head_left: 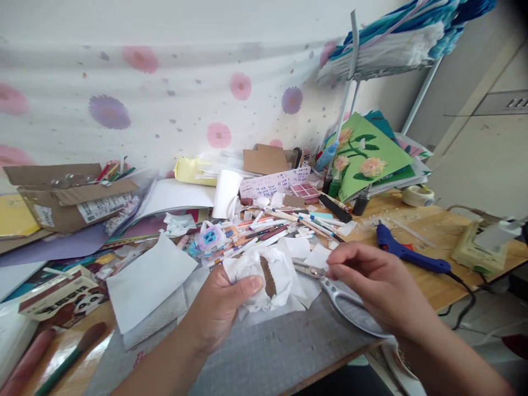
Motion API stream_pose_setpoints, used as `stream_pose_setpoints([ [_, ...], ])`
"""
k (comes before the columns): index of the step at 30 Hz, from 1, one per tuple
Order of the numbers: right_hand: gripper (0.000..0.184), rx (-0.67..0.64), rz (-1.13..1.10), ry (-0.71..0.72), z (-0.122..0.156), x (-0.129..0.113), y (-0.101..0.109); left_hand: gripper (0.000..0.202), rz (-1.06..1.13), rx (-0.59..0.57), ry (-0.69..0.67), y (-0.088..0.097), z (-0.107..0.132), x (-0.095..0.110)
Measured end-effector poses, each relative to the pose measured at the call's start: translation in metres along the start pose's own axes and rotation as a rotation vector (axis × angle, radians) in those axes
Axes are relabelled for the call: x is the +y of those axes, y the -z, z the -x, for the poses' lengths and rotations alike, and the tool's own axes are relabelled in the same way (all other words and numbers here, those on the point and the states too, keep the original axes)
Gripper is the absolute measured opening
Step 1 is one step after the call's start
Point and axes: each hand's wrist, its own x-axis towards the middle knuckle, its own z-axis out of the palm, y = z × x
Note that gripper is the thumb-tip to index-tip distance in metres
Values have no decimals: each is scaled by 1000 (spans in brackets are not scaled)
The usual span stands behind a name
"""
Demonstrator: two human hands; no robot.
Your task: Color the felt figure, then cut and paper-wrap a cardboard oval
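My left hand (220, 308) is closed around a crumpled piece of white tissue paper (258, 275) with a brown strip (269, 278) at its middle, my thumb pressing on it. My right hand (373, 283) is closed on a pair of grey-handled scissors (350, 305), whose blades point left towards the tissue. Both hands are held above a grey cutting mat (272, 346) at the near edge of the wooden table (429, 225).
A blue glue gun (406, 253) lies right of my right hand, its cord running off the edge. Pens, paper scraps and white sheets (148, 280) crowd the middle. A cardboard box (70, 195) stands at left, a green flower card (365, 154) at back right, a tape roll (418, 195) beside it.
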Motion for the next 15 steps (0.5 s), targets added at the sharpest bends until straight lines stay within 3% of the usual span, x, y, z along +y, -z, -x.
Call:
stream_pose_setpoints([
  [3,16,163,586,281,1,23,59,33,1,44,10,1,-2,0],
  [4,24,231,813,265,3,36,82,33,5,49,13,1,-2,0],
  [7,40,109,1216,110,9,82,147,32,5,39,3,1,-2,1],
  [8,43,39,1273,93,12,97,162,32,-1,35,-9,1,-3,1],
  [11,48,42,1321,143,16,127,186,37,-24,35,-45,1,-3,1],
  [15,41,165,1105,77,8,130,191,35,-65,38,-60,4,-5,-1],
])
